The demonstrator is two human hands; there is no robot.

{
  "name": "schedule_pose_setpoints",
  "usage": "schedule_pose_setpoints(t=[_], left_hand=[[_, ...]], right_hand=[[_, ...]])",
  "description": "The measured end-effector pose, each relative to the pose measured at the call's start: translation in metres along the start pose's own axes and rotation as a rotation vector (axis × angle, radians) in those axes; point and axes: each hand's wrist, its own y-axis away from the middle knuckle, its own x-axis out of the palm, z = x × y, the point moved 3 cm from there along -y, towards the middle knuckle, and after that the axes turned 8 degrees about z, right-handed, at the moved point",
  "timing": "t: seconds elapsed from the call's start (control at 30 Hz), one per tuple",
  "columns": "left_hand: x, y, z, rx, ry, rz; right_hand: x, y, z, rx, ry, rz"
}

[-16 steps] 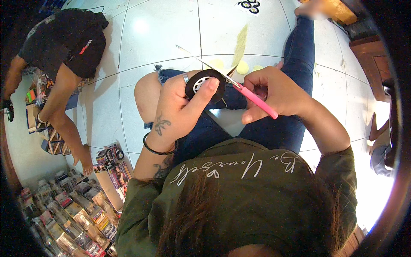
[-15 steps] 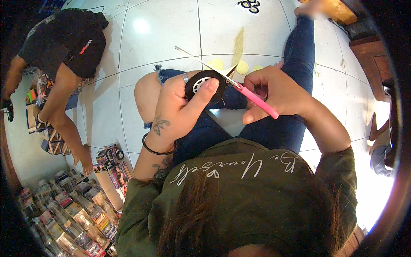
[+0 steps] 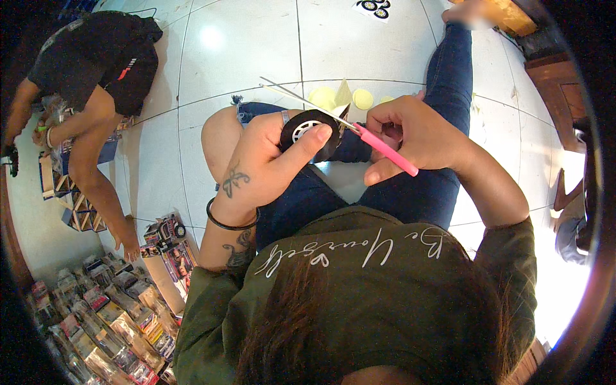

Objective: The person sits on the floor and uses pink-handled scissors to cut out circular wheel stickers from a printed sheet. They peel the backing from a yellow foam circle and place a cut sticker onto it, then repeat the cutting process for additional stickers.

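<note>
Pinched between thumb and fingers of my left hand is a round paper cutout, printed as a black tyre with a pale spoked rim. My right hand grips the pink handle of the scissors. Their blades point to the upper left, nearly together, across the cutout's upper right edge. A small scrap sticks up beside the blades. Just beyond lie pale yellow discs and a pointed yellow piece; my hands partly hide this area.
A printed sheet of wheels lies farther out on the tiled floor. At left a person in dark clothes reaches down beside a model truck. Several wrapped models fill the lower left. Brown wooden furniture stands at right.
The scissor blades have come closer together. My left hand and the cutout have shifted slightly right. The long yellow strip beyond them now looks like a short point.
</note>
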Motion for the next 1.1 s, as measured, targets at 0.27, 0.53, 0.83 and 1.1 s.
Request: schedule_pose_setpoints(t=[0.27, 0.53, 0.83, 1.1], left_hand=[[-0.008, -0.001, 0.008, -0.118, -0.027, 0.074], [-0.011, -0.008, 0.009, -0.188, 0.065, 0.124], [-0.018, -0.020, 0.036, -0.312, -0.128, 0.136], [0.011, -0.071, 0.119, -0.407, 0.232, 0.254]], right_hand=[[-0.004, 0.000, -0.002, 0.011, 0.077, -0.014], [-0.007, -0.003, -0.005, 0.039, 0.157, -0.033], [-0.013, -0.016, -0.029, 0.086, 0.052, -0.052], [-0.006, -0.081, -0.088, -0.196, -0.702, -0.314]])
